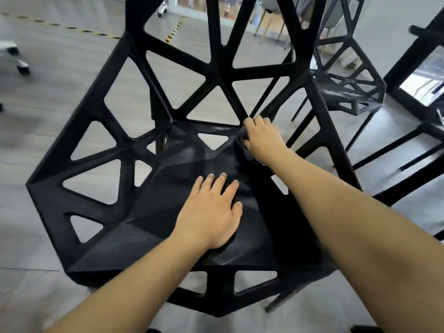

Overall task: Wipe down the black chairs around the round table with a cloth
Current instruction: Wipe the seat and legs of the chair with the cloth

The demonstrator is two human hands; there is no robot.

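A black chair point(79, 198) with triangular cut-outs fills the middle of the view, seen from above its seat. My left hand point(211, 212) lies flat on the seat with straight, spread fingers. My right hand point(262, 138) grips a dark cloth point(242, 137) and presses it against the back right corner of the seat, where the seat meets the backrest. Most of the cloth is hidden under the hand.
A second black chair point(348, 92) of the same kind stands at the right, behind the first. Black frame legs point(408, 56) rise at the far right. A white wheeled base point(14, 56) sits on the grey floor at the left. Yellow-black tape point(175, 30) marks the floor beyond.
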